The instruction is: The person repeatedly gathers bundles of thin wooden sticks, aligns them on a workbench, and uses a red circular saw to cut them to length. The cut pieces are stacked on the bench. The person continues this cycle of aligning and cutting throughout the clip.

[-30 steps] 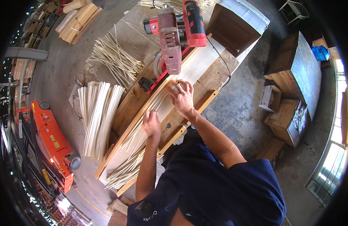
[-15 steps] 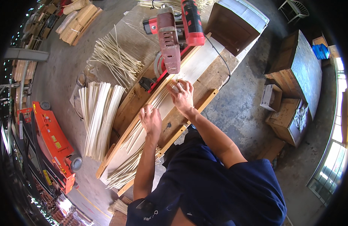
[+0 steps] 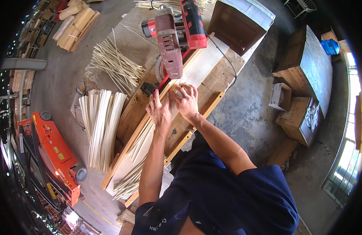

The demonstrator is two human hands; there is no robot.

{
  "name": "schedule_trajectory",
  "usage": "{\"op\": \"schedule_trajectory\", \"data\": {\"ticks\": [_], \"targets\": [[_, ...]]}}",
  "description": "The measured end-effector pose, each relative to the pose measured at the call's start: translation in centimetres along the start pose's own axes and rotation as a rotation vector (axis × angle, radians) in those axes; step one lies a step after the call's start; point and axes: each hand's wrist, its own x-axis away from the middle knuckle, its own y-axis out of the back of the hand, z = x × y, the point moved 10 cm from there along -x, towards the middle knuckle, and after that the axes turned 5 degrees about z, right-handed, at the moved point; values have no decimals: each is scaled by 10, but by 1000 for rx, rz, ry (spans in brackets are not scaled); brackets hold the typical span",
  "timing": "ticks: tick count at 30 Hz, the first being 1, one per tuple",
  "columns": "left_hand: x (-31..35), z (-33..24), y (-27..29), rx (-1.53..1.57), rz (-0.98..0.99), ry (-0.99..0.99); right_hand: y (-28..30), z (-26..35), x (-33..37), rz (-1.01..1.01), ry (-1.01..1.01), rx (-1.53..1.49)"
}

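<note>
Bent over a narrow workbench, I have both hands on a bunch of thin pale wooden sticks [image 3: 143, 135] lying along a raised wooden fence [image 3: 129, 145]. My left hand [image 3: 160, 112] is closed round them, with its fingertips near the fence's top edge. Just up and to the right, my right hand [image 3: 185, 103] curls its fingers over the sticks' far part, partly hiding them. A red and black miter saw [image 3: 170, 49] stands directly beyond my fingertips, its maroon guard hanging close to them. The sticks' far ends are hidden under hand and saw.
Left of the bench stands a thick sheaf of pale sticks [image 3: 100, 129]; a looser pile [image 3: 115, 64] lies behind it. More sticks [image 3: 129, 181] rest at the bench's near end. A black cable [image 3: 229, 58] loops beside an open box [image 3: 238, 29]. An orange lift [image 3: 51, 147] is at far left.
My left hand has slid up along the sticks toward the saw and now sits beside my right hand. The right hand stays at nearly the same spot by the saw.
</note>
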Motion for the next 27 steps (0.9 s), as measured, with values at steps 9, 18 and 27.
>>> {"op": "schedule_trajectory", "data": {"ticks": [9, 18, 27], "targets": [[-7, -7, 4, 122, 26, 69, 4, -1, 6, -41, 51, -9], [-8, -7, 4, 53, -28, -52, 5, 1, 9, 88, 78, 44], [-17, -17, 7, 124, -105, -19, 4, -9, 8, 103, 72, -40]]}}
